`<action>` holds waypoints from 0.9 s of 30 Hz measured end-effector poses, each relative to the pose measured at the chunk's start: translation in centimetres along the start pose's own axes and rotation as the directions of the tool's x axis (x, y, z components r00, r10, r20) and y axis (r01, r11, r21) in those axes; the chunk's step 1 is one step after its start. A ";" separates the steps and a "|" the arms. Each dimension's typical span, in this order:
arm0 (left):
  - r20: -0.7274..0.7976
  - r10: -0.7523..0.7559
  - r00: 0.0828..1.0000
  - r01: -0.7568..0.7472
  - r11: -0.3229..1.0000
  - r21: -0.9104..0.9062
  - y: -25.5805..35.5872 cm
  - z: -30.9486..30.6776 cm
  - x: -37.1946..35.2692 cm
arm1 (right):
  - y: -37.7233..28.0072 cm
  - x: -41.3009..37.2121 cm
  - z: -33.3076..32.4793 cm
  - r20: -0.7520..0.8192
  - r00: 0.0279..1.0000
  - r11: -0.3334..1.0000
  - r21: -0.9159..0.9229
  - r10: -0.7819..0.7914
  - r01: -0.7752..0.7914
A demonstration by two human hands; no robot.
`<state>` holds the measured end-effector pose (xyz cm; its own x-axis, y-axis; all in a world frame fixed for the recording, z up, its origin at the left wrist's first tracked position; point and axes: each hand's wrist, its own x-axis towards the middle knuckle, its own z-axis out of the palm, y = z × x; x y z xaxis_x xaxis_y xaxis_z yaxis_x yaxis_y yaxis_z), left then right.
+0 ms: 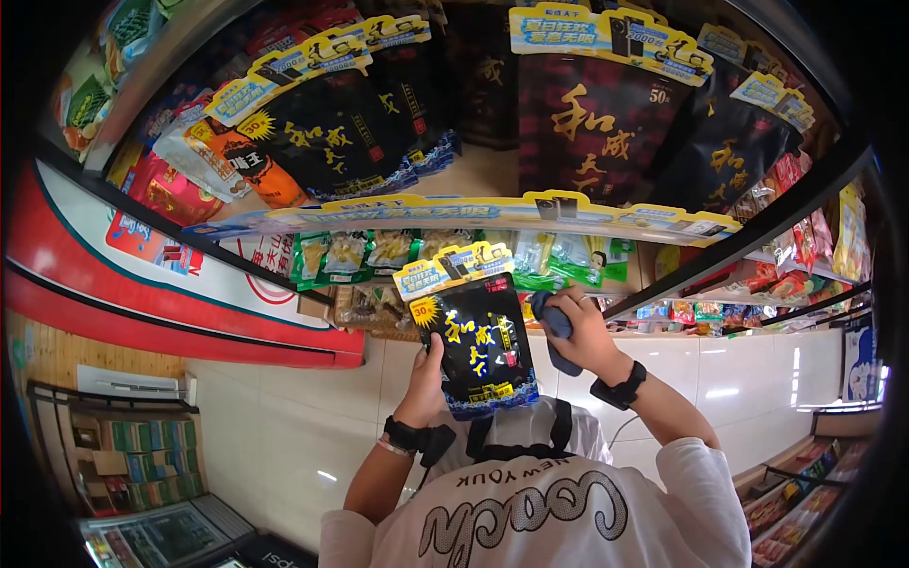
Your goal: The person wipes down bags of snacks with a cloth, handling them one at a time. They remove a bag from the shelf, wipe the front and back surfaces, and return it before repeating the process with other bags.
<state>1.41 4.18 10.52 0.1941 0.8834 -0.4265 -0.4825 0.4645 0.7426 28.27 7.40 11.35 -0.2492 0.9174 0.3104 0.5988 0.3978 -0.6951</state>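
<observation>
My left hand is closed on the edge of a black snack pouch with gold Chinese characters, a yellow "30" burst and a blue wave print along its bottom. The pouch stands upright in front of my chest, its printed front in view, with a yellow and blue cardboard topper along its top. My right hand grips a bunched dark blue-grey cloth just right of the pouch. Each wrist wears a black band.
Above, a shelf holds similar black pouches and a larger dark red pouch. A promotional strip lines the shelf edge. Green snack bags lie below it. A red-and-white cabinet stands left; boxes are stacked lower left.
</observation>
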 end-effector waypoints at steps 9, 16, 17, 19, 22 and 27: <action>-0.017 0.039 0.999 -0.038 0.998 0.059 -0.8 -0.7 1.5 | -1.7 0.8 1.1 0.153 0.984 0.951 0.307 -0.088 0.037; 0.044 0.253 0.966 -0.250 0.889 0.384 -1.4 -0.6 1.9 | -3.2 0.9 2.7 0.068 0.990 0.968 0.231 -0.120 0.101; 0.216 0.184 0.959 -0.258 0.882 0.394 -1.1 -0.7 1.6 | -3.5 1.0 3.1 0.075 0.987 0.967 0.223 -0.140 0.121; 0.305 0.108 0.946 -0.205 0.929 0.308 -1.7 -0.3 1.2 | -3.5 1.0 4.1 0.115 0.970 0.959 0.211 -0.216 0.189; 0.287 0.060 0.956 -0.113 0.978 0.173 -3.7 -0.1 1.7 | -4.6 0.9 5.7 0.179 0.919 0.926 0.208 -0.353 0.315; 0.199 -0.039 0.979 0.043 0.999 -0.019 -3.0 -0.1 2.0 | -5.7 1.3 5.5 0.205 0.863 0.887 0.115 -0.462 0.448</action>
<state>3.17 4.51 7.35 0.3790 0.8594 -0.3433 -0.4895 0.5010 0.7138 20.35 6.39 12.16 -0.6478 0.6102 0.4561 0.3319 0.7649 -0.5521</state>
